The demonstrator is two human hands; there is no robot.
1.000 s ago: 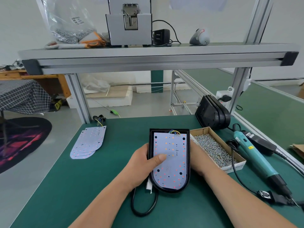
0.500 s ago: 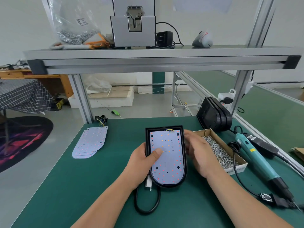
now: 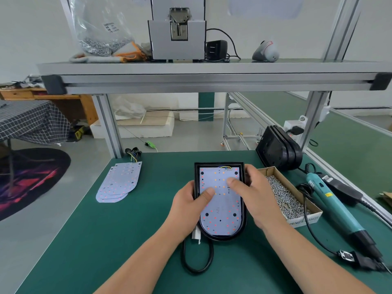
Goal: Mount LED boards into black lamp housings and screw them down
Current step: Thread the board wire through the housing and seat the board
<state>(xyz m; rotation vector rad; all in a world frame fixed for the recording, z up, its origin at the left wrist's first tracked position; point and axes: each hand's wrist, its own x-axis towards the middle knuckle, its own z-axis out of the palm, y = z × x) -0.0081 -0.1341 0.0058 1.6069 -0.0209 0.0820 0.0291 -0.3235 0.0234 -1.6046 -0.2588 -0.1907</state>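
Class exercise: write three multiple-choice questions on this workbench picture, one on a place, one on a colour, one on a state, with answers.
1. Beside the black housing, the box of screws sits: A left, B right, C in front.
2. The electric screwdriver is: A red, B teal, C yellow.
3. The screwdriver: A is held, B hangs, C lies on the table.
Key: 1B, the box lies to the housing's right; 2B, its body is teal; 3C, it lies untouched.
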